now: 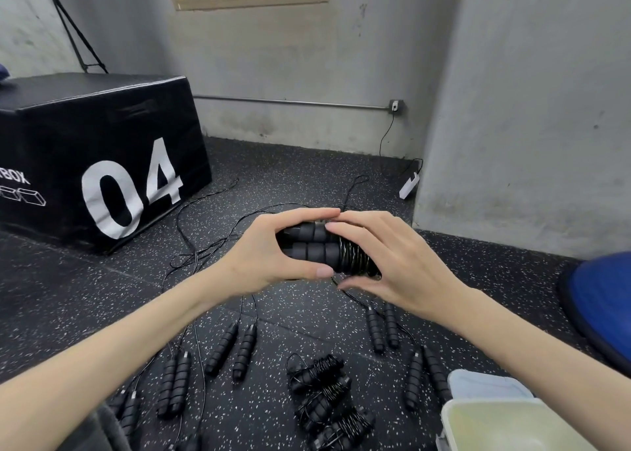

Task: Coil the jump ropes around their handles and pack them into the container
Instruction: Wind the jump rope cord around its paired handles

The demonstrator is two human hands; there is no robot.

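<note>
On the floor: speckled black rubber floor [307,163], strewn with thin black cords that trail from the held rope toward the far wall.
Left side: a black plyo box [99,150] marked "04" stands on the floor, well apart from the hands.
Right side: a blue dome-shaped trainer [604,300] sits at the frame edge, beside a grey wall corner.
Far wall: a white power strip [409,186] lies at the foot of the wall, its cable running up to an outlet.
Loose ropes: uncoiled pairs of handles [232,348] lie in rows below the hands, more to the left and right of them, cords still spread out.
Coiled ropes: three wrapped bundles [327,399] lie touching one another, near the bottom centre.
Container: a pale plastic container [485,423] sits at the lower right, just beside the bundles; a lid-like piece lies behind it.
Held jump rope [324,249]: two ribbed handles side by side, raised above the floor, cord wound round their right end.
Left hand [273,249]: fingers and thumb curl round the handles' left part, gripping them.
Right hand [389,259]: fingers arch over the wound cord, fingertips touching the handles' top; thumb below, blurred, whether it pinches the cord cannot be told.
</note>
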